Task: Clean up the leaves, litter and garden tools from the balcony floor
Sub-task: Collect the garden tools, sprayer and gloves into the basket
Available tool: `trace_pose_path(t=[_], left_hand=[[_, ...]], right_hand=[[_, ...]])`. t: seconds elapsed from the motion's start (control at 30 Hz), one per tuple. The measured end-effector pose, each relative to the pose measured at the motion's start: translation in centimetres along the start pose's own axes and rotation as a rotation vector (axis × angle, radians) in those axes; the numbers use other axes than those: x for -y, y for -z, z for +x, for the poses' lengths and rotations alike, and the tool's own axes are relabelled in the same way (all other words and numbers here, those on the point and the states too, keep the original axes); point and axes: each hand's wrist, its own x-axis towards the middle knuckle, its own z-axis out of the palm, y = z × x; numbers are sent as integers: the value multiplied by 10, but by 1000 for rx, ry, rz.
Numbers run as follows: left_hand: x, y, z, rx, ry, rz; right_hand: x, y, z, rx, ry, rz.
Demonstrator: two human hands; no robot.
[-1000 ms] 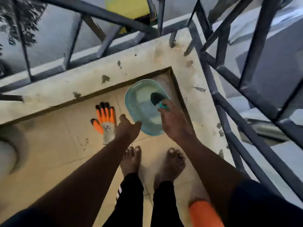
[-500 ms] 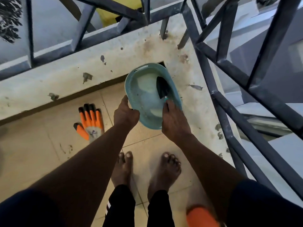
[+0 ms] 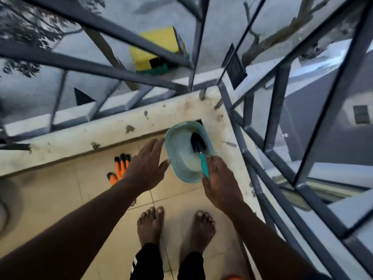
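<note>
A teal plastic basin [image 3: 180, 152] is held up in the balcony corner, above the tiled floor. Inside it lies a small trowel [image 3: 198, 146] with a black blade and a teal handle. My right hand [image 3: 221, 183] grips the basin's near rim, right beside the trowel handle. With straight, spread fingers, my left hand [image 3: 145, 168] is at the basin's left rim; I cannot tell if it touches. An orange and black garden glove [image 3: 120, 165] lies on the floor, partly hidden behind my left hand.
A stained concrete ledge [image 3: 80, 142] borders the tiled floor on the far and right sides. Grey metal railing bars [image 3: 253, 160] rise from the ledge close to the basin. My bare feet [image 3: 173, 229] stand on the tiles below the hands.
The basin with the trowel has come up off the floor. My left hand has let go of its left rim and spread its fingers. My right hand keeps its hold.
</note>
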Motion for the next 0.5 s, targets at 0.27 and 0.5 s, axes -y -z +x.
trace_pose_path(t=[0.27,0.5], left_hand=[[-39,169,-143,-150,-89,184],[-104,280,-294,-463,60,248]], right_hand=[[107,160,-94,-225,27,159],[205,294,-164,-350,299,194]])
